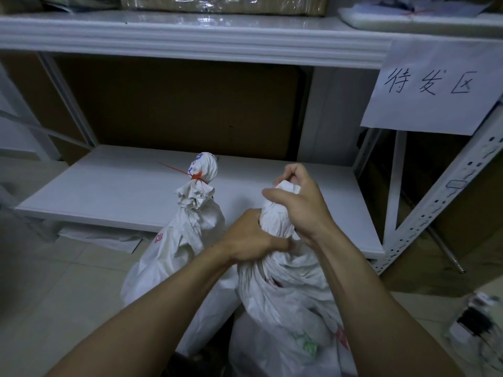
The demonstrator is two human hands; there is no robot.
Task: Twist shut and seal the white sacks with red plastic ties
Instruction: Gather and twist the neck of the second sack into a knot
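Observation:
Two white sacks stand on the floor in front of a low shelf. The left sack (187, 240) has its neck bunched and bound by a red plastic tie (196, 176), whose tail sticks out to the left. The right sack (288, 303) has its neck twisted into a tight rope (275, 216). My left hand (250, 240) grips the base of that twisted neck. My right hand (299, 202) grips the top of the neck, fingers curled round the gathered cloth. No loose tie shows in either hand.
A white metal rack stands behind the sacks, with a low shelf board (109, 186) and an upper shelf (190, 34) carrying wrapped parcels. A handwritten paper sign (432, 88) hangs at right. A perforated rack post (446, 202) slants at right. Blurred dark items (473, 319) lie on the floor.

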